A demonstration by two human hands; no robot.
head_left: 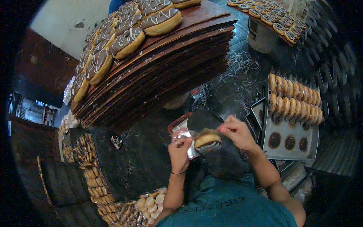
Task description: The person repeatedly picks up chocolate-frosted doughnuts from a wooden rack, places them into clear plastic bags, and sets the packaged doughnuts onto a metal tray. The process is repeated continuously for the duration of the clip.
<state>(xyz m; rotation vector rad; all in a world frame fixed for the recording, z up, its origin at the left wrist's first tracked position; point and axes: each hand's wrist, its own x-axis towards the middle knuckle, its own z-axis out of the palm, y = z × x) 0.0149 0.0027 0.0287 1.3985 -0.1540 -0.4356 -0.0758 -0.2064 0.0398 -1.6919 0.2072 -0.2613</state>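
A chocolate-topped doughnut (207, 141) with pale icing hangs in front of me in what looks like a clear plastic bag. My left hand (179, 152) pinches the bag's left side, fingers closed. On the other side, my right hand (237, 132) is closed on the bag's upper right corner. Just beyond my left hand lies a red-and-white pack (181, 128), perhaps of bags, partly hidden by that hand. The bag's thin film is hard to make out against the dark background.
Long chocolate doughnuts with white drizzle (126, 41) cover a tall stack of brown boards (162, 72) ahead. To the right, a metal tray (310, 145) carries rows of bagged doughnuts (293, 100). Ring doughnuts (280, 19) sit on a board far right. Packed pastries (96, 185) line the lower left.
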